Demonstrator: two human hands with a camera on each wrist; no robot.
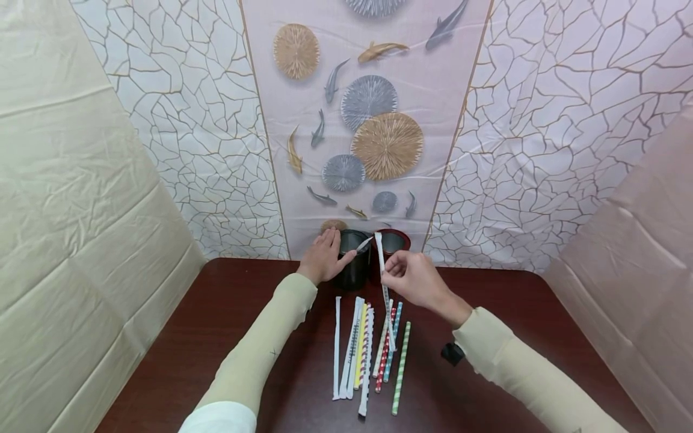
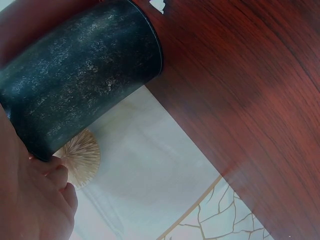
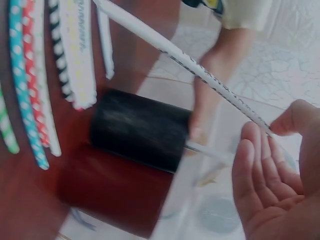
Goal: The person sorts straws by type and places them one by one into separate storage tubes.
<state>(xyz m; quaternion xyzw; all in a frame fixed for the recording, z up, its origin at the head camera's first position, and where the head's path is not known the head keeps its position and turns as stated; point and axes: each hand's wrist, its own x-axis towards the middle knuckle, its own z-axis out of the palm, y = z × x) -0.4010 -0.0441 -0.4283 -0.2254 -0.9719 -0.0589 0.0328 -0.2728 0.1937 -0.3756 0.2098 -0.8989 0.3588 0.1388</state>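
My left hand grips the left side of a black cup at the table's far edge. The left wrist view shows that black cup against my palm. A white straw end pokes out of it. A dark red cup stands just right of it. My right hand pinches a white paper-wrapped straw, held nearly upright over the cups. In the right wrist view the wrapped straw runs diagonally from my fingertips, above the black cup and red cup.
Several straws, white-wrapped, striped and dotted, lie in a row on the dark wooden table between my forearms. In the right wrist view the straws are at top left. Patterned cloth walls enclose the table on three sides.
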